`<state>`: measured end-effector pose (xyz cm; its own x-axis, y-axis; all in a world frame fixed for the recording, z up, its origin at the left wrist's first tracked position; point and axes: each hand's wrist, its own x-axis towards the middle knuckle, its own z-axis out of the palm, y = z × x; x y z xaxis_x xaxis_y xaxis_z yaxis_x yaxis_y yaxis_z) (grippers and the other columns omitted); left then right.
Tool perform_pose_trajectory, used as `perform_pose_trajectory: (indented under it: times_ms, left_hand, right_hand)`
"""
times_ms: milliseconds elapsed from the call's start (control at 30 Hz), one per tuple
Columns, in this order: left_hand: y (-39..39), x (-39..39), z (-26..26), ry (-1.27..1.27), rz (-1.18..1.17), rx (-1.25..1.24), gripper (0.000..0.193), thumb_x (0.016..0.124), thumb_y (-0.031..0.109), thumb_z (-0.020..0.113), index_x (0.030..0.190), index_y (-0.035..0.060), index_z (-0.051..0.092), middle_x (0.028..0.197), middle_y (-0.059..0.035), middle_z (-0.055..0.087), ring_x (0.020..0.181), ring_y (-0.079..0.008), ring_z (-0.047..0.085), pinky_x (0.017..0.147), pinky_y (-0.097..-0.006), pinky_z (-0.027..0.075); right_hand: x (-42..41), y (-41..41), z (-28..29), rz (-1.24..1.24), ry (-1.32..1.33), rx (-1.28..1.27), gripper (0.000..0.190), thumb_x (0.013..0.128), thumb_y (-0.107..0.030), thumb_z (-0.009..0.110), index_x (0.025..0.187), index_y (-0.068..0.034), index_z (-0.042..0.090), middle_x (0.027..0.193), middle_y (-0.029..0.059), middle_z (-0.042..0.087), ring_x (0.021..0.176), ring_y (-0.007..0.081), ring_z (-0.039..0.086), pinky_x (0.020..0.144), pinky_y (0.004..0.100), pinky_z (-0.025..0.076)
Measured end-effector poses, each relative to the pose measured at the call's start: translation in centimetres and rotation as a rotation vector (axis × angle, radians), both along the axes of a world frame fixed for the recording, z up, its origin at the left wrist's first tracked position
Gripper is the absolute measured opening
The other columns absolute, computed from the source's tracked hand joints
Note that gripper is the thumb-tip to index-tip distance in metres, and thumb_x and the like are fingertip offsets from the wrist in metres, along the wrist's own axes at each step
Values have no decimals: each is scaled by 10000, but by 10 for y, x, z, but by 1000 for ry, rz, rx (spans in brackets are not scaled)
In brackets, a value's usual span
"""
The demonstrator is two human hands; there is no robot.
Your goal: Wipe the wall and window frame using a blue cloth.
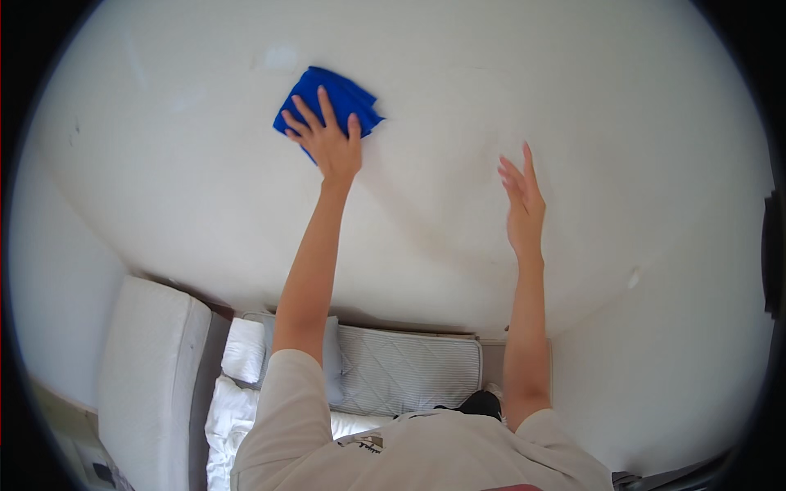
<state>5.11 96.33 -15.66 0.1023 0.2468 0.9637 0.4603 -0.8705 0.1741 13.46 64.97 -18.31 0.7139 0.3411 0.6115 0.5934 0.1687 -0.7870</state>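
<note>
A folded blue cloth (344, 98) lies against the pale wall (442, 208). My left hand (325, 135) presses it there with the fingers spread over it, and the cloth's edges stick out past the fingertips. To the right, my right hand (525, 202) is raised in front of the same wall with its fingers apart and nothing in it. Whether it touches the wall I cannot tell.
Below stands a bed with a striped quilted mattress (417, 368), a white pillow (244, 350) and white bedding (230, 399). An upright pale mattress (147, 368) is at the left. A dark object (772, 255) shows at the right rim. The wall has light patches (281, 58) and marks.
</note>
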Motion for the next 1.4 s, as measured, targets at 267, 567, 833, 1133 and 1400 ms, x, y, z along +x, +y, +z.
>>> perform_pose_trajectory:
  times_ms: [267, 567, 833, 1133, 1400]
  left_hand:
    - [-21, 9, 22, 121, 20, 37, 711, 954, 429, 473, 1558, 136, 237, 1617, -243, 41, 1424, -586, -46, 1079, -726, -26]
    - [-152, 114, 9, 427, -469, 359, 744, 874, 355, 611, 1529, 149, 325, 1617, -109, 205, 1459, -511, 64, 1101, -723, 58]
    - [-164, 121, -20, 430, -544, 379, 698, 861, 383, 646, 1500, 255, 394, 1588, -86, 283, 1455, -461, 164, 1099, -712, 120]
    - [-13, -3, -4, 300, -37, 218, 763, 883, 515, 594, 1520, 171, 352, 1621, -138, 174, 1483, -453, 37, 1058, -758, -5]
    - [42, -43, 6, 117, -84, 43, 769, 917, 303, 511, 1550, 32, 169, 1628, -209, 30, 1467, -491, -88, 1129, -651, -55]
  right_hand:
    - [5, -44, -57, -170, 326, 133, 336, 1034, -211, 467, 1335, -93, 556, 1167, 111, 661, 1052, 207, 631, 945, 357, 469]
    - [37, -65, -90, -366, 312, 96, 287, 1014, -166, 475, 1267, -98, 593, 1143, 72, 648, 1037, 179, 610, 949, 330, 453]
    - [51, -59, -118, -505, 155, -64, 514, 964, -33, 499, 1457, -166, 440, 1515, 114, 373, 1399, 274, 366, 1084, 386, 371]
    - [27, -29, -134, -349, 291, -31, 560, 978, -92, 512, 1508, -188, 358, 1565, 108, 309, 1453, 286, 286, 1126, 460, 322]
    - [6, -27, -132, -382, 299, -44, 569, 972, -81, 521, 1509, -164, 352, 1555, 102, 340, 1433, 286, 328, 1100, 465, 363]
